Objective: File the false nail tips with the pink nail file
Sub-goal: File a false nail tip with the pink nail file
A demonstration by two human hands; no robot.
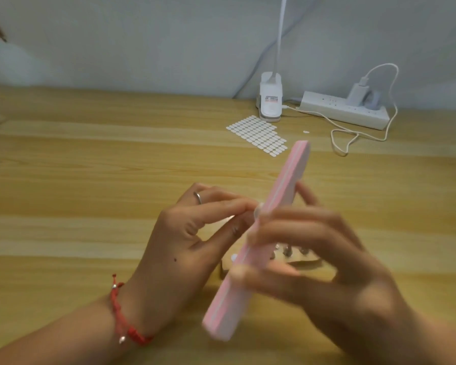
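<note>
I log: nail file (pixel 261 233) pink with a pale centre stripe; bench (pixel 90 159) banded light wood; bracelet (pixel 121 312) red; sticker sheet (pixel 258 135), power strip (pixel 345 109) white.

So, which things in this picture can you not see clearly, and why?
False nail tip: head view, tiny, mostly covered by left hand and pink nail file.
Right hand: head view, motion blur smears its fingers.
Stand under the hands: head view, largely hidden by right hand and pink nail file.
Lamp: head view, top cut off by upper edge.
</note>
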